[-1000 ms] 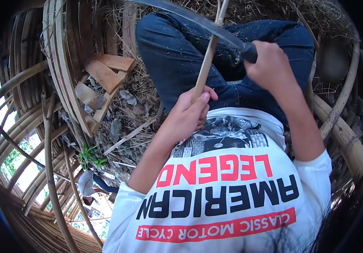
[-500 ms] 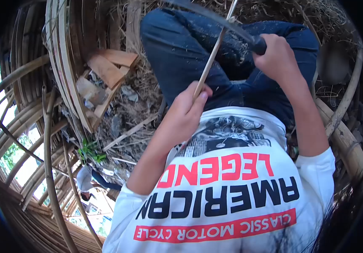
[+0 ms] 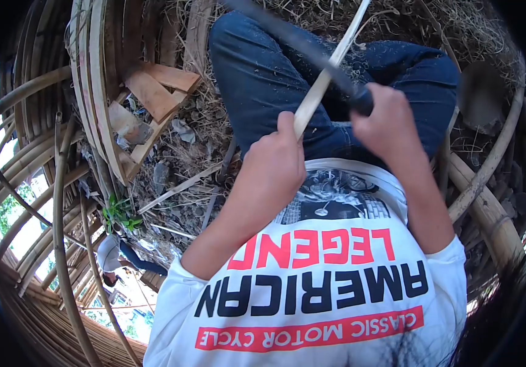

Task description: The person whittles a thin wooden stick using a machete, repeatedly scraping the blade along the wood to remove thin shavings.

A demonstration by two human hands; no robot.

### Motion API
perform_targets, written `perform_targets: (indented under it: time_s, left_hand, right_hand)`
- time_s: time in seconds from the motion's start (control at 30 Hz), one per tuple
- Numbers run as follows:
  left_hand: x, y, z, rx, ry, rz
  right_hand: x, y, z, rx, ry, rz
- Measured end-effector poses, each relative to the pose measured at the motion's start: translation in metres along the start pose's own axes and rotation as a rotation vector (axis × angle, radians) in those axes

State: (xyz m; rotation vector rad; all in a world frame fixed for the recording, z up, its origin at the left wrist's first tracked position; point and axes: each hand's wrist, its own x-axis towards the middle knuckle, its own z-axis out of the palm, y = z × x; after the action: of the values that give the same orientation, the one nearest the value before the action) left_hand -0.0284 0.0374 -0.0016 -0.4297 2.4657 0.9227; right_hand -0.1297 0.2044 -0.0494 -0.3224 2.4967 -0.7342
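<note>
My left hand (image 3: pixel 276 160) is closed around the lower end of a pale bamboo strip (image 3: pixel 319 89), which slants up and right over my lap. In my right hand (image 3: pixel 386 119) is the dark handle of a long-bladed knife (image 3: pixel 287 40). Its blade, smeared by motion, crosses over the strip and points to the upper left. Both hands are above my crossed legs in blue jeans (image 3: pixel 257 79), which are dusted with small shavings. The blade's far end runs out of the top of the view.
Wood pieces (image 3: pixel 153 95) lie on the littered ground at the left, beside long upright slats (image 3: pixel 95 92). Bamboo poles (image 3: pixel 64 202) form a frame further left, with another person (image 3: pixel 115 254) beyond. A thick bamboo pole (image 3: pixel 483 211) is at my right.
The strip has turned in my left hand, now showing a broader pale face. My right hand and the knife have moved down and left along the strip, towards my left hand.
</note>
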Motion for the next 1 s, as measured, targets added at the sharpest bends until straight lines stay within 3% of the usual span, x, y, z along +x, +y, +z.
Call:
perform_targets:
  time_s: [0.13,0.3,0.4,0.47,0.6,0.67,0.73,0.8,1.0]
  left_hand:
    - [-0.002,-0.004,-0.004,0.05,0.008,0.001]
    - [0.001,0.003,-0.006,-0.008,0.024,0.006]
    - [-0.001,0.008,-0.012,-0.007,0.017,0.029]
    - [0.0,0.007,-0.009,0.024,0.012,0.004]
    - [0.002,0.012,-0.007,-0.12,0.025,0.042]
    - [0.002,0.016,-0.011,-0.064,0.018,0.021]
    - [0.002,0.012,-0.014,-0.02,0.038,0.028]
    - [0.002,0.008,-0.01,0.069,0.041,0.046]
    - [0.002,0.017,-0.016,0.006,0.064,0.028]
  right_hand:
    - [0.016,0.019,0.003,-0.077,0.019,-0.011]
    - [0.009,0.01,0.004,0.202,0.062,0.032]
    - [0.005,0.011,0.005,0.096,0.02,-0.06]
    - [0.022,0.026,0.009,0.061,0.097,0.027]
    - [0.01,0.004,0.003,0.309,0.095,0.031]
    - [-0.004,-0.008,0.003,0.18,0.014,-0.072]
    - [0.01,0.01,0.006,0.094,0.066,-0.097]
    - [0.034,0.027,0.001,0.125,0.071,0.043]
    - [-0.007,0.003,0.005,0.161,0.031,-0.076]
